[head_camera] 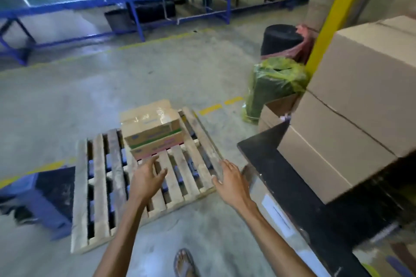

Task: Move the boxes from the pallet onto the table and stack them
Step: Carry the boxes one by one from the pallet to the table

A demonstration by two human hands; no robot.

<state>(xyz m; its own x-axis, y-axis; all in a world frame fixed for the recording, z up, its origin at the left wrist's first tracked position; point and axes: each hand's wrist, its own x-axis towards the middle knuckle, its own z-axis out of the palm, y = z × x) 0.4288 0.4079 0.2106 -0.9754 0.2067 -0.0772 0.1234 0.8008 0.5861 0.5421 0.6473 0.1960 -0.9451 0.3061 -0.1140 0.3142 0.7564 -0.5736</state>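
Both hands, left (147,176) and right (230,181), spread empty above pallet (99,186); box (153,129) print unreadable.

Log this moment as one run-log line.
left hand: open, empty | right hand: open, empty | box: on pallet | table: stacked boxes

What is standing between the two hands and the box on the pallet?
Nothing visible. Both the left hand and the right hand are open and empty above bare pallet slats, and the box sits just beyond them at the far side.
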